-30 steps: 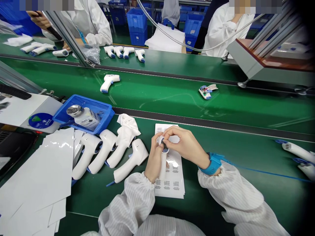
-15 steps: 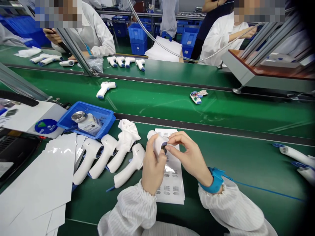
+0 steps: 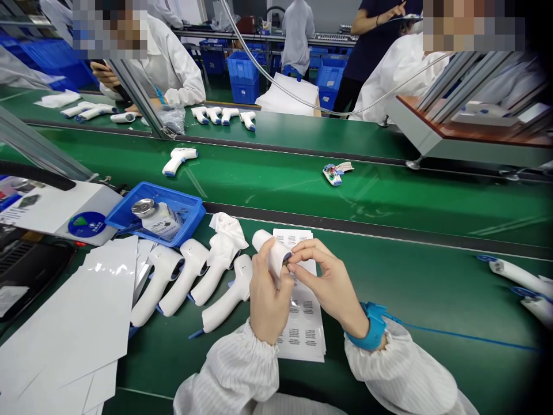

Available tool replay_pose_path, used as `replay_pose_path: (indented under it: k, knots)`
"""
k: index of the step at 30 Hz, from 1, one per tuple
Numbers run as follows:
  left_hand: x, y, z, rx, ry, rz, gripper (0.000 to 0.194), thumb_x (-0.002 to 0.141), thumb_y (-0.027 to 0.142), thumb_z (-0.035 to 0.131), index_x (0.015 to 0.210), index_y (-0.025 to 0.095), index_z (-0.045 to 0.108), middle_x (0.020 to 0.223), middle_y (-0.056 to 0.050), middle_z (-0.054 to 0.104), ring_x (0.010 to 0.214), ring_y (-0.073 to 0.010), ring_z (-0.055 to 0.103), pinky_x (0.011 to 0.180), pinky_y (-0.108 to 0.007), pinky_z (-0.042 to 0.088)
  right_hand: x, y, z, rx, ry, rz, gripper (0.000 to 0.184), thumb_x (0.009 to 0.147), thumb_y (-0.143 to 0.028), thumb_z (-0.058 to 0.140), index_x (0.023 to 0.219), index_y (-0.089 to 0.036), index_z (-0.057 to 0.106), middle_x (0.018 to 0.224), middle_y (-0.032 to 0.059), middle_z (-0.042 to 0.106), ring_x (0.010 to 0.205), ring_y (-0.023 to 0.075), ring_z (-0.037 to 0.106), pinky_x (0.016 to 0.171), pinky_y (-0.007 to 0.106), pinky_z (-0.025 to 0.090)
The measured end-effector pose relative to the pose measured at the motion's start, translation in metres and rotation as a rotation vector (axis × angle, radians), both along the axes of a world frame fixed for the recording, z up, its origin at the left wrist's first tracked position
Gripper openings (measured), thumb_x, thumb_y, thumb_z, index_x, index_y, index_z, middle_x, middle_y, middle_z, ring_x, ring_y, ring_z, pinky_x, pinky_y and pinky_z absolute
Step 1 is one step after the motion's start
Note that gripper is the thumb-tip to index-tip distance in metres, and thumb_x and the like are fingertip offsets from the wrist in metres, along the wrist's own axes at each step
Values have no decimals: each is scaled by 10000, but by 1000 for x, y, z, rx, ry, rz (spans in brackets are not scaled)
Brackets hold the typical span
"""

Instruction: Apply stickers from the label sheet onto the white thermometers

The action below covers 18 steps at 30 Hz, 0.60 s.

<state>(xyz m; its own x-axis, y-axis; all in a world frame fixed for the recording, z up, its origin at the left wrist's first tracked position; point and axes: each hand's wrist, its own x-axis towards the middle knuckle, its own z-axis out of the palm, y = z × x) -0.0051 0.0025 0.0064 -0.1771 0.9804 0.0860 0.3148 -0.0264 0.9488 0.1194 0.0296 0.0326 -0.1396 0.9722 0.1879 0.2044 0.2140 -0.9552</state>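
Gripping white device [image 3: 280,252] in left hand [image 3: 268,302]; having right hand [image 3: 330,282] at its blue-rimmed end, cannot tell if pinching something; with printed sheet [image 3: 302,335] beneath this grip.

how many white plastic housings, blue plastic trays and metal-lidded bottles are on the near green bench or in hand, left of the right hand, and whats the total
White pistol-shaped plastic housings lying beside the left hand: 4
White plastic housing in the left hand: 1
Blue rectangular plastic tray: 1
White bottle with round metal lid: 1
Total: 7
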Motion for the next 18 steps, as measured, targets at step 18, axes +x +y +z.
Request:
replay_pose_path:
  k: [18]
  knots:
    - [-2,0,-2,-89,-311,-47,421,961,312,413,1377,291,351,1280,-86,503,1038,-213,578,897,-390,483,-7,2,-7,-18,-21,27,233,856,-210,638,1075,-276,598,1074,20,585,915,166,583,829,336,495]
